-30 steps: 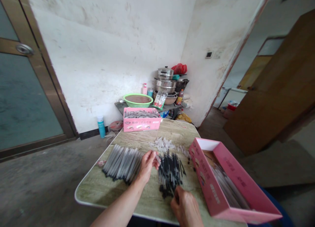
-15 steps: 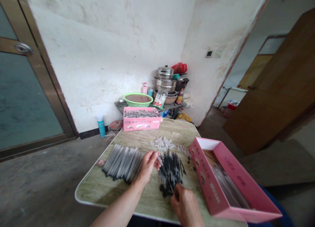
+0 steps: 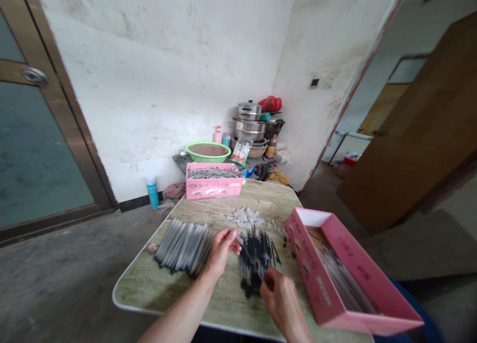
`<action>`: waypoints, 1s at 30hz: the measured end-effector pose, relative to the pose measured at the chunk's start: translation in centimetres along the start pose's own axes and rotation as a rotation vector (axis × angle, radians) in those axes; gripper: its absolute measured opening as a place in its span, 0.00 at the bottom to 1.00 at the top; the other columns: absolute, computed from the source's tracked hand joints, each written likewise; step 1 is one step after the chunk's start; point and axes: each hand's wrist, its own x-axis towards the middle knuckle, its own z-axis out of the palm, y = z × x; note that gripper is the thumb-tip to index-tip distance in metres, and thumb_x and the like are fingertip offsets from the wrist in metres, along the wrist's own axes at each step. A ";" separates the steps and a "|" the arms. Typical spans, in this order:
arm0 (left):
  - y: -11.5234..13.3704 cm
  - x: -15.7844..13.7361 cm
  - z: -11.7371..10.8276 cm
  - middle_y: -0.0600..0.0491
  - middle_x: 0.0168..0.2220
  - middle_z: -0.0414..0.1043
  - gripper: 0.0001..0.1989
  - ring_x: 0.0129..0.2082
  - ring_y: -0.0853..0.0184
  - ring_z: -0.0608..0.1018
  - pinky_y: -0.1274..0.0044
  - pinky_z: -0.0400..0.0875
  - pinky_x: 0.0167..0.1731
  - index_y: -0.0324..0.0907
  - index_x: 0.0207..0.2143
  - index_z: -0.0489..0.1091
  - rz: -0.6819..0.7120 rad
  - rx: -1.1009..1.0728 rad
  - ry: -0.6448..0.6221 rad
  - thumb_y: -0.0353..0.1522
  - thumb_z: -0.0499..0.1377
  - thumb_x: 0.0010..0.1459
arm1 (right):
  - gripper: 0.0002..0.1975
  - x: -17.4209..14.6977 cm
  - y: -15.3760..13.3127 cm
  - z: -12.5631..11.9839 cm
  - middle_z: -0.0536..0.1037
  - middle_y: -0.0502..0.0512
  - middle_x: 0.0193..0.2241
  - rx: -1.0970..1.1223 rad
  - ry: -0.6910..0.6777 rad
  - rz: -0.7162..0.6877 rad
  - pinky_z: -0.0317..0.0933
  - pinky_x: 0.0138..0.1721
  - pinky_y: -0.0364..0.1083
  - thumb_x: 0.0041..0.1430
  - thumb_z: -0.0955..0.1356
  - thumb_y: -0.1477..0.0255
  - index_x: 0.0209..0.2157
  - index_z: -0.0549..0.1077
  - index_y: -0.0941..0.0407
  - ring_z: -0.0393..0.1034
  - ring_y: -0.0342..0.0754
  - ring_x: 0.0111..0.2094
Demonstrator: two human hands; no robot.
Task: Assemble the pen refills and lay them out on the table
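My left hand is closed in a pinch on a small translucent piece, which looks like those in the loose pile of whitish translucent pieces just beyond. My right hand is curled shut at the near end of a heap of thin black pen-like sticks; what its fingers hold is hidden. To the left of my left hand lies a row of clear grey tubes with black ends, side by side on the table.
At the right stands an open pink box with long translucent sticks inside. Another pink box, full of similar sticks, stands at the table's far edge. Behind it are a green basin and stacked steel pots. A blue spray can stands left.
My right hand has lifted slightly away from me and opened its curl a little. My left hand has barely shifted, still pinching the small piece. The whole view has moved slightly.
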 end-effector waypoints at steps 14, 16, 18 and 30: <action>0.5 -1.1 0.5 0.52 0.20 0.71 0.14 0.18 0.71 0.71 0.81 0.66 0.19 0.35 0.32 0.75 -0.122 0.150 -0.322 0.39 0.63 0.51 | 0.17 1.9 0.1 2.2 0.73 0.51 0.21 0.704 -0.080 0.162 0.62 0.16 0.41 0.55 0.60 0.66 0.42 0.66 0.61 0.71 0.47 0.18; 0.6 -1.3 0.6 0.52 0.20 0.70 0.14 0.17 0.72 0.70 0.81 0.64 0.17 0.35 0.32 0.76 -0.124 0.196 -0.366 0.39 0.63 0.51 | 0.20 2.1 -0.4 2.5 0.73 0.52 0.21 0.802 -0.132 0.121 0.65 0.17 0.42 0.57 0.60 0.60 0.41 0.68 0.61 0.71 0.47 0.19; 0.6 -1.4 0.6 0.53 0.19 0.69 0.14 0.16 0.73 0.69 0.82 0.63 0.16 0.36 0.32 0.77 -0.114 0.242 -0.394 0.39 0.62 0.52 | 0.22 2.1 -0.6 2.8 0.73 0.52 0.20 0.817 -0.159 0.089 0.64 0.16 0.41 0.56 0.61 0.55 0.35 0.71 0.61 0.70 0.45 0.17; 0.5 3.2 0.2 0.48 0.30 0.76 0.11 0.30 0.64 0.77 0.73 0.70 0.35 0.38 0.38 0.74 0.141 0.841 0.084 0.27 0.54 0.54 | 0.28 1.7 7.2 2.9 0.76 0.57 0.19 0.364 0.429 0.156 0.62 0.20 0.42 0.58 0.61 0.52 0.39 0.73 0.64 0.70 0.48 0.17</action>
